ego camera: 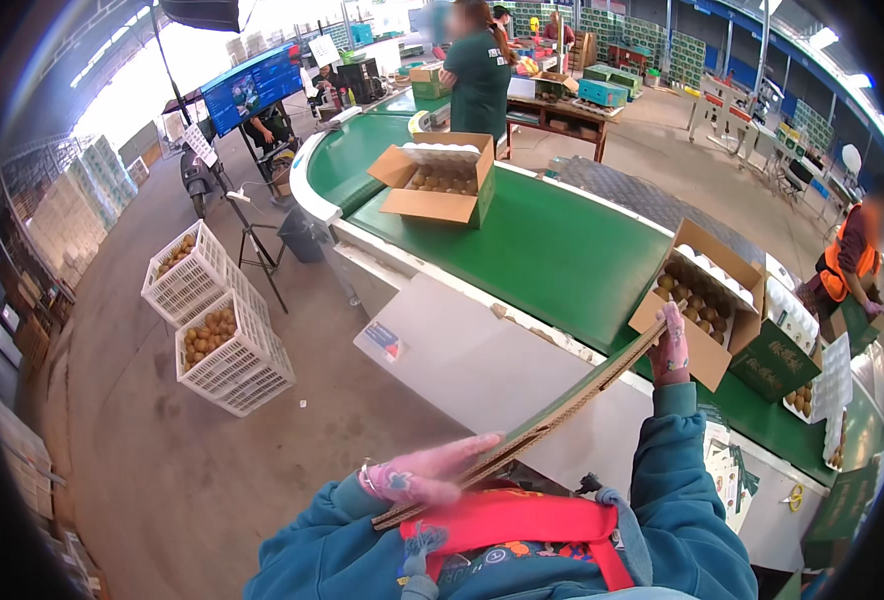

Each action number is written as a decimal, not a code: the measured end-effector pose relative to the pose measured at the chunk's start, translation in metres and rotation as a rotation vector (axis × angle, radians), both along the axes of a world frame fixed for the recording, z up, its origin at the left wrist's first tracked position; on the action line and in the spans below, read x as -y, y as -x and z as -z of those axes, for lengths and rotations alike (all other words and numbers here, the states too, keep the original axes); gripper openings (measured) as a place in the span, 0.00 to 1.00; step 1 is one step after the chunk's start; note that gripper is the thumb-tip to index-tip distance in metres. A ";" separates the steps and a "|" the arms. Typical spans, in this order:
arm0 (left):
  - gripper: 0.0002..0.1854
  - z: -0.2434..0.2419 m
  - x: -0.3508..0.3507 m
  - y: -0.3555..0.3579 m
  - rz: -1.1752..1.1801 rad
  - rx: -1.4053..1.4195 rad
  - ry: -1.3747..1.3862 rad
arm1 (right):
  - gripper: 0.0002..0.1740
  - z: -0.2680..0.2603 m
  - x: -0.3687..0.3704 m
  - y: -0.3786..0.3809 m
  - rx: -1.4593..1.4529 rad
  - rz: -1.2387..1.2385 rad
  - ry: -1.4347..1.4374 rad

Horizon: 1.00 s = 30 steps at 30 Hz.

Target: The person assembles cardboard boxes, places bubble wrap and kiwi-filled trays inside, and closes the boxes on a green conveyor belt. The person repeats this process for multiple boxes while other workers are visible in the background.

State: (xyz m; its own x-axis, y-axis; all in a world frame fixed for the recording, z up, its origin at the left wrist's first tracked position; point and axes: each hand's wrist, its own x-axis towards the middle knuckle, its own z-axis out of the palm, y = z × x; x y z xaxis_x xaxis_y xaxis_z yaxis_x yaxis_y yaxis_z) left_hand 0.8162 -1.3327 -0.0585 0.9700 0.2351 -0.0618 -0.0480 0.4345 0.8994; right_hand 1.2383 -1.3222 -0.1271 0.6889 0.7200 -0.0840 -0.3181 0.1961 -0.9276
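Note:
A flattened green-and-brown cardboard carton (554,420) slants across in front of me, edge-on. My right hand (669,349), in a pink patterned glove, grips its upper far end. At the lower near end, my left hand (419,472), gloved alike and partly blurred, straddles the edge with its fingers stretched out. Just beyond my right hand stands an open carton (746,289) of brown round fruit (693,300), with a white moulded tray (712,274) tilted up inside. Under the flattened carton lies a pale worktop (472,360).
A green conveyor belt (547,255) carries another open carton of fruit (438,187). White crates of fruit (236,360) stand on the floor at left, near a tripod (254,247). Yellow scissors (793,497) and printed cards (727,472) lie at right. People (476,71) are nearby, one in an orange vest (847,255).

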 end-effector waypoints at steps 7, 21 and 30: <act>0.37 0.044 0.025 0.006 -0.397 -0.140 0.205 | 0.26 0.028 0.026 -0.011 -0.050 0.022 -0.250; 0.38 0.002 0.042 -0.018 -0.074 -0.040 -0.145 | 0.28 -0.011 0.026 -0.015 0.109 -0.012 0.022; 0.35 -0.022 0.049 -0.026 -0.267 -0.032 -0.176 | 0.27 0.006 0.062 -0.041 0.123 0.074 0.006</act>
